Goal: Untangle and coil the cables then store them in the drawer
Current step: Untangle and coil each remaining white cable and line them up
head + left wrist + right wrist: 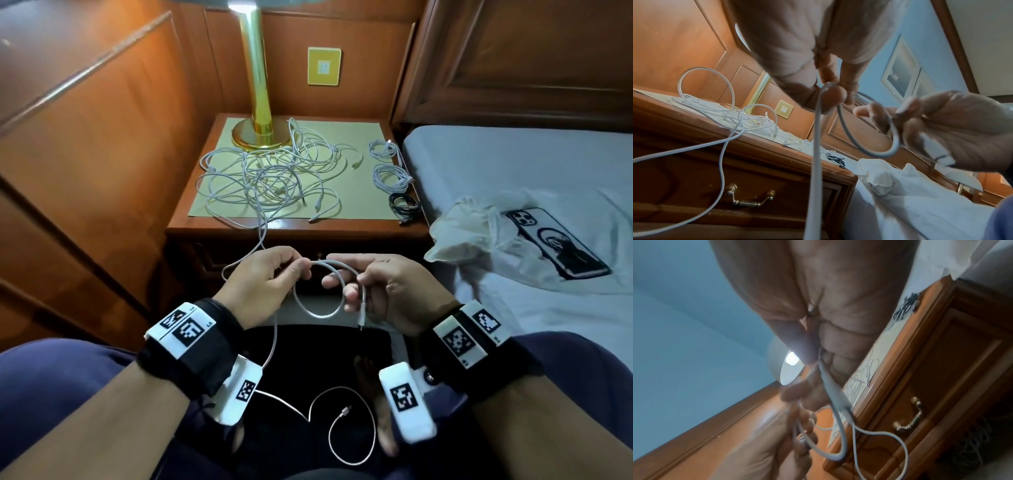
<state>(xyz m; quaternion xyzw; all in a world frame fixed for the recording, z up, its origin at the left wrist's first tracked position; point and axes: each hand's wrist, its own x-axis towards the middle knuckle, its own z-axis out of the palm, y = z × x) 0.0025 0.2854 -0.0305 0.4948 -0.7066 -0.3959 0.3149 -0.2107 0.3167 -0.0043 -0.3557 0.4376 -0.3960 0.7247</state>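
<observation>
A white cable (317, 313) forms one small loop between my hands, in front of the nightstand. My left hand (270, 279) pinches the loop's top left; the cable (816, 146) runs down from its fingers to my lap. My right hand (373, 287) pinches the loop's right side beside the hanging plug (361, 322); its thumb and fingers press the cable (830, 386). The cable's other plug (344, 410) lies on my lap. A tangle of white cables (270, 178) covers the nightstand top (342, 226). The drawer (756, 186) below is closed, with a brass handle (908, 417).
Two coiled white cables (388, 166) and a coiled dark cable (404, 204) lie along the nightstand's right edge. A gold lamp (258, 89) stands at the back left. On the bed to the right lie a phone (556, 243) and a crumpled plastic bag (466, 229).
</observation>
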